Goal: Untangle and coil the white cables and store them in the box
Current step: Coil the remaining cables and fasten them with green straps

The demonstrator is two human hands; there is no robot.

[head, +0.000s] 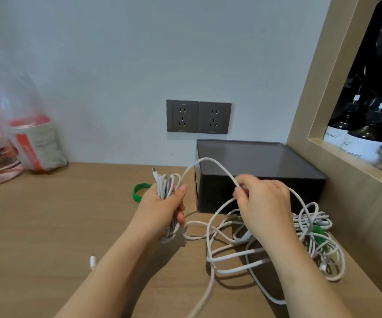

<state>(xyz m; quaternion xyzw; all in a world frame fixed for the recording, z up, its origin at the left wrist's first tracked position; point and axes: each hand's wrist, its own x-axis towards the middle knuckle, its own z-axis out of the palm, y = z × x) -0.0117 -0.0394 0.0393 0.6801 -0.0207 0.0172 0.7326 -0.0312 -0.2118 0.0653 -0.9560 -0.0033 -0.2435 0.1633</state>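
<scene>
This looks like a lived-in room, a home or a hotel. A wood-grain surface (47, 226) meets a plain pale wall (139, 53) with twin grey sockets (198, 117). At its right edge a wood-framed niche (318, 111) holds dark soap bottles (366, 143). A clear plastic bag (25, 125) of packets sits in the far left corner.

- Left hand (162, 207): bare, with slender fingers; the thumbnail (182, 188) is cut short and smooth.
- Right hand (265, 203): bare, with smooth knuckles; one short, rounded fingernail (235, 193) shows.
- Left forearm (107, 271): bare right down to the lower edge of the view.
- Right forearm (300, 271): bare down to the bottom edge too.
</scene>
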